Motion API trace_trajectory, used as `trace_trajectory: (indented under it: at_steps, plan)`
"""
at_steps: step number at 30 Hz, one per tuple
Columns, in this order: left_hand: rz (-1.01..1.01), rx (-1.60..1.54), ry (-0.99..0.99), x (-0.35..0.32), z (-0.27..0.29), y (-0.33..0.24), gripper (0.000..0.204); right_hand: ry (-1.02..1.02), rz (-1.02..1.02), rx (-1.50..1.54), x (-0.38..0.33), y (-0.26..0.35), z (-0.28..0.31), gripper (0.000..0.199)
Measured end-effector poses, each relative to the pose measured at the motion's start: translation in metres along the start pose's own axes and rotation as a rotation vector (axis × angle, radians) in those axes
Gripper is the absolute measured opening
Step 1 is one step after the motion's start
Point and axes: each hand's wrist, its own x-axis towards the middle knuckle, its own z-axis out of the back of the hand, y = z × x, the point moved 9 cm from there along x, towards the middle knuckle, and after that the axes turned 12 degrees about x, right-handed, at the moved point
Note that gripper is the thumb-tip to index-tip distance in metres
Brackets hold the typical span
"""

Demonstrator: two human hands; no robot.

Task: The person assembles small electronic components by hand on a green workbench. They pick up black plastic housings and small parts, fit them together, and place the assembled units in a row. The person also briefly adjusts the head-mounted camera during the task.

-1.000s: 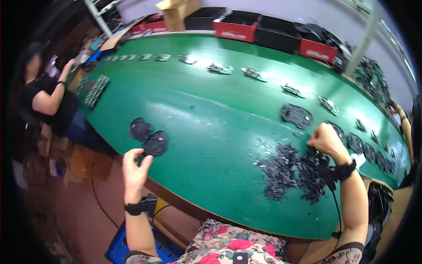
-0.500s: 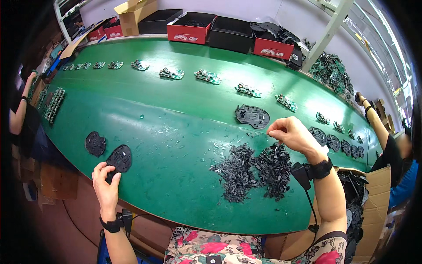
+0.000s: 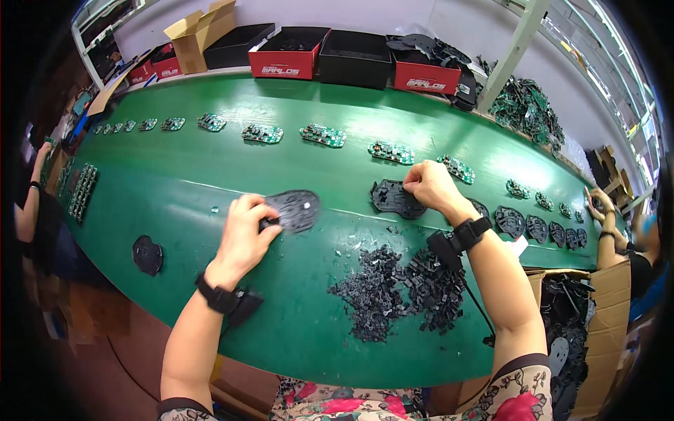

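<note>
Green and curved, the bench point(image 3: 175, 203) fills most of the view, its near edge bowed toward the person. Nearest lies a loose heap of small black plastic parts point(image 3: 404, 291), between the two forearms. Just beyond it, the left hand point(image 3: 246, 235) curls its fingers round the near end of a black oval plate point(image 3: 295, 210), which lies flat on the bench with its long axis running left to right and its free end pointing right. The right hand point(image 3: 432, 186) is closed with its fingertips pinched down on a second black plate point(image 3: 394, 199), also flat; what the fingertips grip I cannot tell. Another black plate point(image 3: 147, 254) sits alone at the left. Farther off, a row of green circuit boards point(image 3: 323, 135) arcs across the bench. Along the far edge stand open red boxes point(image 3: 288, 59) with white lettering, black trays point(image 3: 354, 56) and a brown carton point(image 3: 200, 31).
</note>
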Motion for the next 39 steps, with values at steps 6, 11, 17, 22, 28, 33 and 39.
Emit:
trace_trajectory:
  at_steps: [6, 11, 17, 22, 28, 33, 39]
  plan:
    - [-0.090, -0.058, 0.119, 0.059, -0.045, -0.035, 0.020, 0.075, -0.231, 0.150, 0.010, -0.026, -0.006, 0.013]
    - [-0.122, -0.042, 0.141, 0.080, -0.067, -0.047, 0.019, 0.122, -0.274, 0.152, 0.014, -0.032, -0.005, 0.012]
    - [-0.148, -0.020, 0.216, 0.087, -0.077, -0.060, 0.024, 0.103, -0.252, 0.125, 0.014, -0.035, -0.006, 0.012]
    - [-0.195, 0.084, 0.058, 0.075, -0.060, -0.069, 0.029, 0.068, -0.192, -0.005, 0.010, -0.023, -0.002, 0.013]
    - [-0.205, -0.043, 0.071, 0.045, -0.019, -0.075, 0.028, -0.080, 0.054, -0.097, -0.013, 0.013, 0.012, 0.014]
    - [-0.091, -0.189, 0.134, 0.015, 0.010, -0.061, 0.022, 0.258, 0.172, 0.095, -0.052, 0.041, -0.025, 0.024]
    - [-0.078, -0.253, 0.161, -0.004, 0.013, -0.063, 0.021, 0.262, 0.164, 0.089, -0.058, 0.032, -0.030, 0.027]
